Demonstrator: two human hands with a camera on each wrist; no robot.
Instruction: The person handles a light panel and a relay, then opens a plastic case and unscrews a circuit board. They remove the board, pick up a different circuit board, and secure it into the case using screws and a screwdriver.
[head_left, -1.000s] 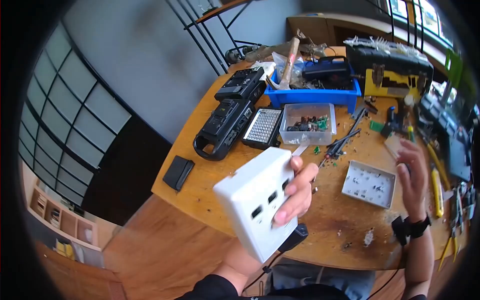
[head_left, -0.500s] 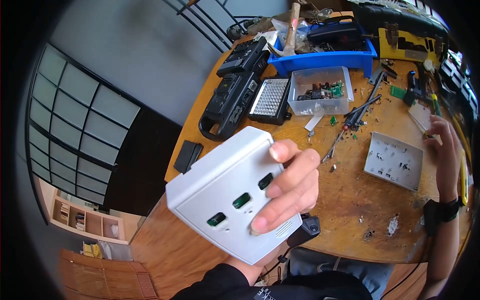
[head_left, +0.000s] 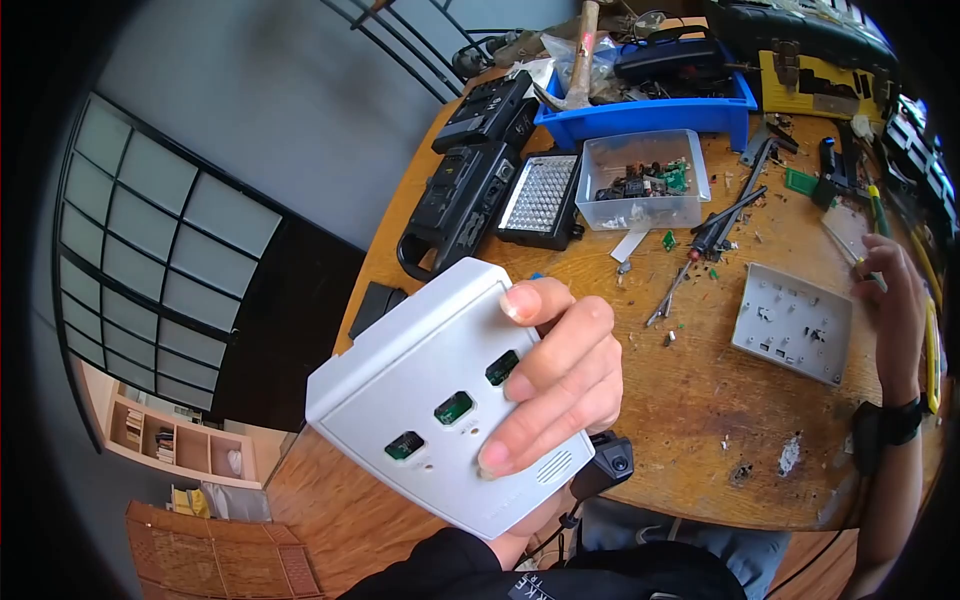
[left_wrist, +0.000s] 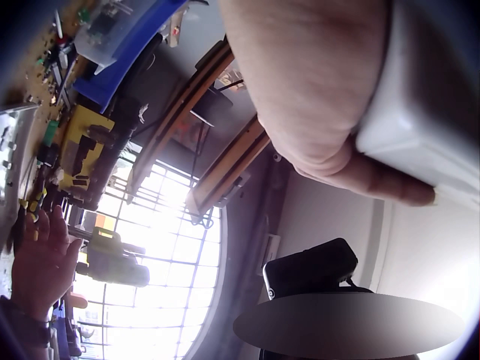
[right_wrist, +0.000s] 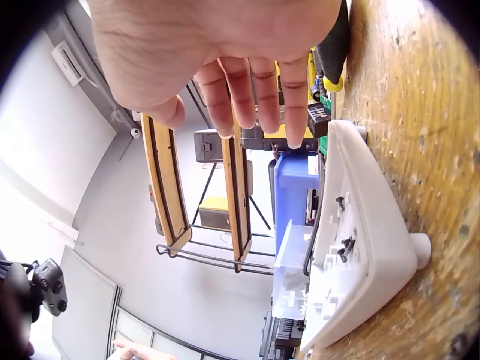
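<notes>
In the head view my left hand grips a white plastic device casing by its edge, raised over the table's near-left side. Its face has three slots with green circuit board behind them, and a small vented grille near one corner. The left wrist view has the casing close up, fingers wrapped round it. My right hand is held over the table at the right with relaxed fingers and nothing in them. Just left of it lies a white shell, hollow side up, with dark screws inside.
Behind stand a clear plastic bin of small parts and a blue tray with a hammer. Screwdrivers and scraps lie mid-table. A panel light and black devices line the left; tools crowd the right edge.
The white casing, in my left hand, has come nearer the camera and shifted left, its slotted face turned more toward view. My head view has tilted down. The right hand stays empty.
</notes>
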